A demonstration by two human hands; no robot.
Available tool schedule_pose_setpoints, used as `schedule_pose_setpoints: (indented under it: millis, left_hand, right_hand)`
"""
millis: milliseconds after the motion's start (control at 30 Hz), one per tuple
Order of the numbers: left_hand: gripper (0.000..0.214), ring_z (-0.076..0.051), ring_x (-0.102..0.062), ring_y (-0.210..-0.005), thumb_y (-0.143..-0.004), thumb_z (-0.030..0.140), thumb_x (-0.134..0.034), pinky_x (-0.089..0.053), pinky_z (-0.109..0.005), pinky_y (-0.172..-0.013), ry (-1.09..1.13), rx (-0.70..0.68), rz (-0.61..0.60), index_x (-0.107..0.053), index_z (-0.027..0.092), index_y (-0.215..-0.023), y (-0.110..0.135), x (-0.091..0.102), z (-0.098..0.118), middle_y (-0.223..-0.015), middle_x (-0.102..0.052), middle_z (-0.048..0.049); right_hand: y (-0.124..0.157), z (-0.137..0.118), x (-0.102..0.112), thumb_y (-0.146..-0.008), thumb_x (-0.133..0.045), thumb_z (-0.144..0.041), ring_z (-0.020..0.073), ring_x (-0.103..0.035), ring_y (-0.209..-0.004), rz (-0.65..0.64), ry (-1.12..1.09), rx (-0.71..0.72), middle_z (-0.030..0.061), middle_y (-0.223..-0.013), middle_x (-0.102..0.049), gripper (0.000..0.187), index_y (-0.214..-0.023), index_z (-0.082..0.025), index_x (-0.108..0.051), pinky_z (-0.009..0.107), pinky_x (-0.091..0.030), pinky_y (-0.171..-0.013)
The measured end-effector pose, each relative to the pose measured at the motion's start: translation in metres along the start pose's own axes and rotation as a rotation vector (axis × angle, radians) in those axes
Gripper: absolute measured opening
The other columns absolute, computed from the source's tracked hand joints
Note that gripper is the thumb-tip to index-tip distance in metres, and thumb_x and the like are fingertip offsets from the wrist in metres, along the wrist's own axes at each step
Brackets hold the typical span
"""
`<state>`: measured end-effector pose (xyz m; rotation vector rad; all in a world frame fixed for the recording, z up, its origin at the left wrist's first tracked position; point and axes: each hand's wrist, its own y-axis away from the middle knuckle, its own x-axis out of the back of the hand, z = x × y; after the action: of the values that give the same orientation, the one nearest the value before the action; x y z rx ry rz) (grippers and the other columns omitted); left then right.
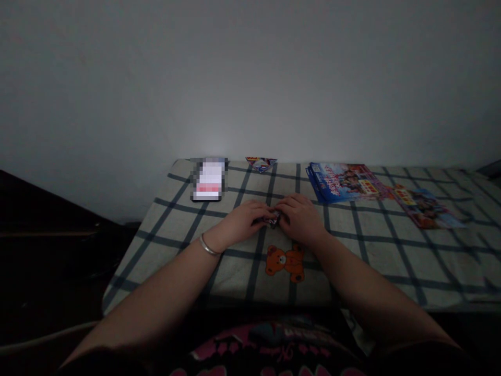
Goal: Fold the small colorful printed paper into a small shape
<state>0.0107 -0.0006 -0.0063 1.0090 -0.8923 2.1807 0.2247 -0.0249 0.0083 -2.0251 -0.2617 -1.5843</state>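
Observation:
My left hand (247,221) and my right hand (300,219) meet over the middle of the table. Between their fingertips is a small folded piece of printed paper (273,219), dark with light markings, pinched from both sides. Fingers cover most of it, so its full shape is hidden. A silver bangle (207,245) circles my left wrist. Just below my hands, an orange bear print (285,262) shows on the checked tablecloth (238,271).
A lit phone (209,180) with a blurred screen lies at the back left. By the wall sits a folded paper triangle (261,164). Colourful printed leaflets (344,181) are stacked at the right, and another leaflet (426,207) lies beyond them. A pale wall (250,78) borders the table's far edge.

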Motion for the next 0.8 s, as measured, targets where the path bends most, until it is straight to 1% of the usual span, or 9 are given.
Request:
schedule_pose_setpoints:
  millis: [133,267,367,467,633,733,800]
  left_hand:
    - [0.026,-0.019,-0.057,-0.124,-0.091,0.024,-0.061,-0.043,-0.04,-0.11,-0.119,-0.033,-0.079,-0.069,0.028,-0.115,0.001,0.002,0.003,-0.129,-0.066,-0.0019]
    - [0.025,-0.019,-0.055,-0.127,-0.093,0.027,-0.058,-0.042,-0.037,-0.11,-0.222,-0.003,-0.125,-0.07,0.027,-0.116,0.001,0.003,0.006,-0.133,-0.063,-0.0016]
    - [0.024,-0.02,-0.054,-0.129,-0.094,0.029,-0.056,-0.042,-0.037,-0.11,-0.242,0.016,-0.15,-0.071,0.028,-0.113,0.001,0.003,0.008,-0.132,-0.063,-0.001]
    - [0.023,-0.019,-0.053,-0.13,-0.094,0.03,-0.056,-0.043,-0.038,-0.109,-0.223,0.04,-0.162,-0.071,0.029,-0.111,0.002,0.004,0.007,-0.131,-0.064,0.0008]
    - [0.023,-0.018,-0.056,-0.127,-0.092,0.028,-0.057,-0.045,-0.038,-0.107,-0.136,0.073,-0.124,-0.07,0.031,-0.112,0.002,0.005,0.001,-0.127,-0.067,0.0017]
    - [0.025,-0.018,-0.06,-0.12,-0.093,0.024,-0.055,-0.048,-0.037,-0.104,-0.073,0.094,-0.061,-0.069,0.027,-0.113,0.002,0.003,-0.002,-0.122,-0.069,-0.0002]
    - [0.028,-0.018,-0.063,-0.115,-0.093,0.021,-0.053,-0.049,-0.037,-0.102,-0.077,0.119,-0.001,-0.066,0.023,-0.118,0.002,0.001,-0.004,-0.121,-0.069,-0.0033]
  right_hand:
    - [0.0,-0.003,0.002,-0.086,-0.054,-0.018,0.0242,-0.056,-0.109,0.005,-0.006,-0.001,0.007,-0.11,-0.07,0.025,-0.104,-0.019,-0.072,0.041,-0.038,-0.104]
    - [0.0,-0.003,0.0,-0.087,-0.057,-0.024,0.025,-0.056,-0.11,-0.006,-0.024,-0.015,0.008,-0.112,-0.069,0.023,-0.105,-0.018,-0.071,0.04,-0.04,-0.102]
    - [0.0,-0.002,-0.003,-0.087,-0.06,-0.03,0.0253,-0.056,-0.11,-0.004,-0.045,-0.033,0.0081,-0.113,-0.068,0.023,-0.104,-0.019,-0.071,0.041,-0.041,-0.1]
    - [0.0,-0.001,-0.005,-0.087,-0.06,-0.031,0.0244,-0.057,-0.109,0.003,-0.07,-0.044,0.0081,-0.113,-0.067,0.023,-0.104,-0.019,-0.07,0.04,-0.042,-0.099]
    - [0.0,-0.002,-0.003,-0.085,-0.064,-0.035,0.0245,-0.056,-0.107,0.001,-0.094,-0.032,0.0088,-0.112,-0.066,0.026,-0.104,-0.018,-0.07,0.038,-0.044,-0.098]
    - [0.0,-0.003,-0.002,-0.084,-0.067,-0.039,0.0252,-0.055,-0.108,-0.013,-0.094,-0.033,0.0094,-0.113,-0.065,0.031,-0.107,-0.018,-0.07,0.039,-0.044,-0.098]
    - [0.0,-0.003,-0.002,-0.083,-0.068,-0.04,0.0257,-0.055,-0.109,-0.019,-0.097,-0.034,0.0099,-0.114,-0.064,0.034,-0.109,-0.018,-0.069,0.04,-0.044,-0.098]
